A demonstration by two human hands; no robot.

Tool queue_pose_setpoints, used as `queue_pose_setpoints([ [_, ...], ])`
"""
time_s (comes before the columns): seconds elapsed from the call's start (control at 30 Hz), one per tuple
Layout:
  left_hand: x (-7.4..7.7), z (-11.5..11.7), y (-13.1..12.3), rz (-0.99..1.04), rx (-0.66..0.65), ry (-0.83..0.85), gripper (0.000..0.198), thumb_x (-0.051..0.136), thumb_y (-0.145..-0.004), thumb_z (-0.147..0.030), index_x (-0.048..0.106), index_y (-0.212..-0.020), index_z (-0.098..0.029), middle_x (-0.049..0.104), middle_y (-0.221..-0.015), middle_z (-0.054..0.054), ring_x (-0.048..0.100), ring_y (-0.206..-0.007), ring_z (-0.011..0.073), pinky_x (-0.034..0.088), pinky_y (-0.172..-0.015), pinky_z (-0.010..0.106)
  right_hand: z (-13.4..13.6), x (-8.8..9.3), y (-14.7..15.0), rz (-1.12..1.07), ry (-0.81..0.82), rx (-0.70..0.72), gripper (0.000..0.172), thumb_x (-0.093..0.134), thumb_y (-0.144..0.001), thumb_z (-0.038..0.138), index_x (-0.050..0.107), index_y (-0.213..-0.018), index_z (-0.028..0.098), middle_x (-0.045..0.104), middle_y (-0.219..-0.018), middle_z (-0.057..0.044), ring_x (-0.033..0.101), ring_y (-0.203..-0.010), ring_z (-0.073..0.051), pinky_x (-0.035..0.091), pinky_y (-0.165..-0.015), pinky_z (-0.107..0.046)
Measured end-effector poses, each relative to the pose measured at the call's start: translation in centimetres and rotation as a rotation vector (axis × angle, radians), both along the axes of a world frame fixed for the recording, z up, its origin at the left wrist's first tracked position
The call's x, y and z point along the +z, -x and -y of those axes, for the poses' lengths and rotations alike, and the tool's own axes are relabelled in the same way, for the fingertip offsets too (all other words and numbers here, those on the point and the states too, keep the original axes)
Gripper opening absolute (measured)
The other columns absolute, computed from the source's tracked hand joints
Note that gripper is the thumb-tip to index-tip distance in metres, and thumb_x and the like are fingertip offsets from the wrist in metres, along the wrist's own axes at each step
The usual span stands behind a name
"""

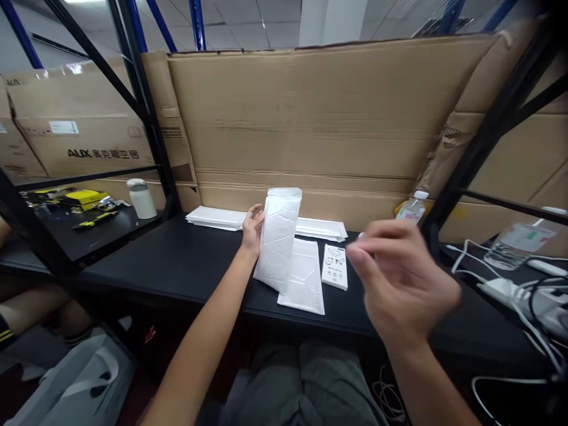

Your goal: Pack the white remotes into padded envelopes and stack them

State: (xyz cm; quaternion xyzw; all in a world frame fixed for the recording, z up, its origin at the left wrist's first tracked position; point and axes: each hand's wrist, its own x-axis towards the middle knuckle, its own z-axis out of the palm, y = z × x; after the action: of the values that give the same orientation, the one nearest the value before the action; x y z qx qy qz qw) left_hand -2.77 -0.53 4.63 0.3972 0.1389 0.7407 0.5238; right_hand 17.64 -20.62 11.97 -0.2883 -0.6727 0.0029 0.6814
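Observation:
My left hand [252, 228] grips a white padded envelope [279, 236] by its left edge, holding it upright and slightly tilted above the black table. A second padded envelope [304, 278] lies flat just behind and right of it, partly covered. To the right of that lies a small white box [334, 267] with black print and drawings. My right hand [399, 272] is raised over the right side of the table, blurred, with thumb and fingers pinched together. Whatever may be between those fingertips is too small to make out.
Stacks of flat white envelopes [217, 218] lie along the cardboard wall [310, 118]. A plastic bottle [412, 208] stands at the back right, near a black rack post. Cables and a power strip [510, 293] are at right. A white flask [142, 199] stands on the left table.

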Motion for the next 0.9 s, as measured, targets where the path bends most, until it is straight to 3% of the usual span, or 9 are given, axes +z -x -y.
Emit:
queue_pose_setpoints([
  [0.1,0.2,0.4,-0.1,-0.054,0.0,-0.009,0.037,0.074,-0.068,-0.023,0.058,-0.101,-0.021,0.057,-0.078,-0.002,0.057,-0.067,0.0104,0.044,-0.063,0.021,-4.5,0.2,0.7,0.091,0.159,0.023,0.011,0.065,-0.082,0.032,0.068,-0.081,0.021,0.058,-0.095,-0.004,0.059,-0.076,-0.014,0.051,-0.066,-0.028],
  [0.23,0.6,1.1,-0.2,-0.114,-0.04,-0.04,0.037,0.073,-0.07,-0.025,0.057,-0.103,-0.022,0.058,-0.085,0.0,0.058,-0.071,0.011,0.044,-0.065,0.022,-9.4,-0.3,1.3,0.306,0.445,0.155,0.029,0.063,-0.082,0.031,0.068,-0.11,0.026,0.057,-0.11,-0.006,0.059,-0.065,-0.009,0.051,-0.061,-0.025],
  [0.33,0.9,1.4,-0.4,-0.167,-0.078,-0.057,0.037,0.073,-0.071,-0.027,0.057,-0.105,-0.022,0.059,-0.085,0.0,0.058,-0.073,0.0112,0.045,-0.067,0.022,-10.7,-0.3,1.7,0.405,0.588,0.257,0.031,0.062,-0.081,0.024,0.069,-0.111,0.025,0.066,-0.089,-0.003,0.057,-0.056,-0.008,0.048,-0.055,-0.023],
  [0.43,0.8,1.3,-0.6,-0.196,-0.09,-0.034,0.037,0.073,-0.071,-0.028,0.059,-0.104,-0.021,0.061,-0.09,0.001,0.059,-0.072,0.0108,0.046,-0.065,0.021,-11.4,0.1,1.8,0.368,0.701,0.326,0.028,0.063,-0.079,0.021,0.071,-0.106,0.018,0.067,-0.069,-0.002,0.056,-0.049,-0.009,0.047,-0.05,-0.021],
  [0.6,-0.1,0.2,-0.7,-0.257,0.039,0.174,0.028,0.07,-0.07,-0.028,0.06,-0.094,-0.018,0.064,-0.088,0.003,0.062,-0.075,0.0135,0.047,-0.064,0.023,-14.0,-0.2,-0.8,-0.048,0.709,0.301,0.03,0.066,-0.075,0.019,0.07,-0.104,0.01,0.068,-0.066,-0.003,0.061,-0.052,-0.011,0.053,-0.053,-0.022],
  [0.77,-0.9,-1.1,0.2,-0.288,0.502,0.249,0.013,0.058,-0.069,-0.017,0.058,-0.082,-0.018,0.059,-0.083,0.0,0.059,-0.078,0.0118,0.044,-0.065,0.021,-18.5,-2.6,-5.2,-0.624,0.685,0.193,0.028,0.066,-0.071,0.008,0.067,-0.099,0.008,0.066,-0.067,-0.002,0.064,-0.055,-0.011,0.059,-0.06,-0.023],
  [0.83,-1.4,-1.5,0.2,-0.373,0.533,0.238,0.013,0.056,-0.07,-0.016,0.059,-0.082,-0.018,0.059,-0.083,0.0,0.058,-0.077,0.0121,0.043,-0.065,0.022,-20.2,-3.7,-6.3,-0.798,0.709,0.163,0.022,0.065,-0.07,0.004,0.066,-0.091,0.009,0.065,-0.069,-0.001,0.063,-0.057,-0.009,0.06,-0.062,-0.021],
  [0.9,-2.0,-1.7,-0.1,-0.538,0.477,0.208,0.013,0.054,-0.072,-0.016,0.06,-0.083,-0.018,0.06,-0.083,0.001,0.058,-0.077,0.0133,0.044,-0.068,0.024,-21.5,-4.8,-6.7,-0.923,0.753,0.132,0.019,0.062,-0.069,-0.001,0.064,-0.084,0.011,0.065,-0.078,-0.001,0.063,-0.062,-0.008,0.06,-0.065,-0.019],
])
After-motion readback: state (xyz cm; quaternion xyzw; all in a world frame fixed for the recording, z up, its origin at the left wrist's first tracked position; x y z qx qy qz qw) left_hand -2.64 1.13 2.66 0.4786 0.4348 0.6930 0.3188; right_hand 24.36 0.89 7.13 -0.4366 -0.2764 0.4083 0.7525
